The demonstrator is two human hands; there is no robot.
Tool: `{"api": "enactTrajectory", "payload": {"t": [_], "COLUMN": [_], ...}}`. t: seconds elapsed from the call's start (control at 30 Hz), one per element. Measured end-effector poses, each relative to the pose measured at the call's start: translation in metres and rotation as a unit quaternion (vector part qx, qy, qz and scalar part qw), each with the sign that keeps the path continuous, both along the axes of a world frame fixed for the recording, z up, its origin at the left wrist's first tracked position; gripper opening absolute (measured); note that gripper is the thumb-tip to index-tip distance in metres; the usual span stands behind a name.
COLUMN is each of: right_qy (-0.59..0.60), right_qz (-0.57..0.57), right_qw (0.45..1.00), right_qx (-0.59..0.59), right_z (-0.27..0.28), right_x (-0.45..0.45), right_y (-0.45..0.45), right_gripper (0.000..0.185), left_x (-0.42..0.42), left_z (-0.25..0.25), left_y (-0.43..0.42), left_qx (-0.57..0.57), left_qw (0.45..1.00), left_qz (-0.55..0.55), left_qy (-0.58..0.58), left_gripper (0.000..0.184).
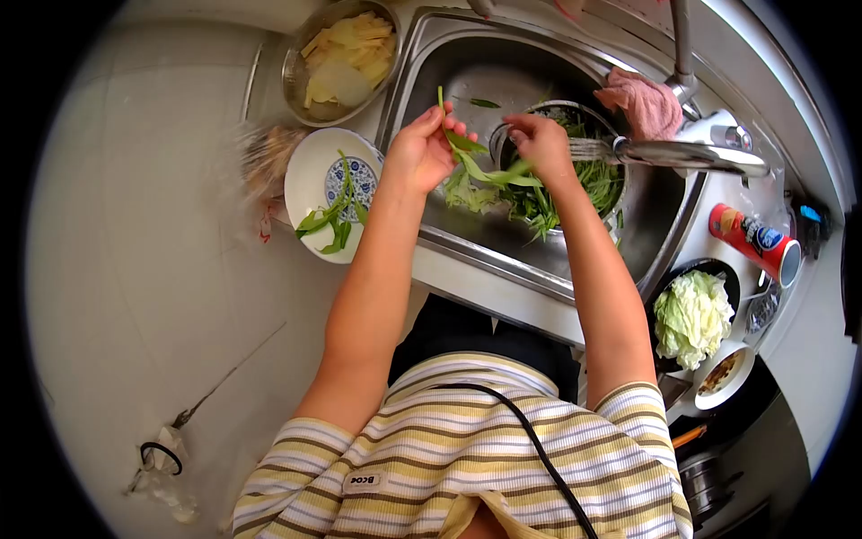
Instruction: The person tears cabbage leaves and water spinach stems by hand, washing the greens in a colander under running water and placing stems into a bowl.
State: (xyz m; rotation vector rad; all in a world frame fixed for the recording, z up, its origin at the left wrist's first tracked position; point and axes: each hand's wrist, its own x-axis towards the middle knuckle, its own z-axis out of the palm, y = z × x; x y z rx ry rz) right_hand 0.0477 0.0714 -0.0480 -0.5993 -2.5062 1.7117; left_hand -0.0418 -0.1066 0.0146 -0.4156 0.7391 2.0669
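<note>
Steel sink is set in the pale tabletop, w/ a round basin of cut greens in its R half. L of sink: a metal bowl w/ pale slices, and nearer the body a white bowl, blue pattern inside, leafy stems in it. R side: dark pan w/ cabbage, small bowl w/ brown bits just beside it, red can lying on its side. Tap reaches over the basin, water running onto the greens. Pink cloth is by the tap base.

Hands are apart, both over the sink. L hand pinches a green sprig btwn thumb & fingers, stem end up, leaves trailing R twd the basin. R hand is over the basin's L edge, fingertips drawn together near the leaves; can't tell if it grips any.
</note>
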Motion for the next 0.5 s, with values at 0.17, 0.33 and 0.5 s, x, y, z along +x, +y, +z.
{"api": "enactTrajectory", "payload": {"t": [0.17, 0.33, 0.5], "right_qy": [-0.059, 0.019, -0.022], "right_qz": [0.029, -0.038, -0.081], "right_qw": [0.861, 0.779, 0.825], "right_qx": [-0.504, -0.625, -0.559], "right_z": [0.018, 0.032, 0.035], "right_x": [0.023, 0.034, 0.044], "right_y": [-0.008, -0.019, -0.018], "right_gripper": [0.037, 0.03, 0.01], "left_x": [0.005, 0.016, 0.023], "left_z": [0.006, 0.012, 0.021], "left_y": [0.03, 0.047, 0.047], "left_qx": [0.016, -0.081, -0.105], "left_qw": [0.997, 0.989, 0.98], "left_qz": [0.061, 0.096, 0.166], "left_qy": [-0.051, -0.072, 0.013], "left_gripper": [0.016, 0.017, 0.004]}}
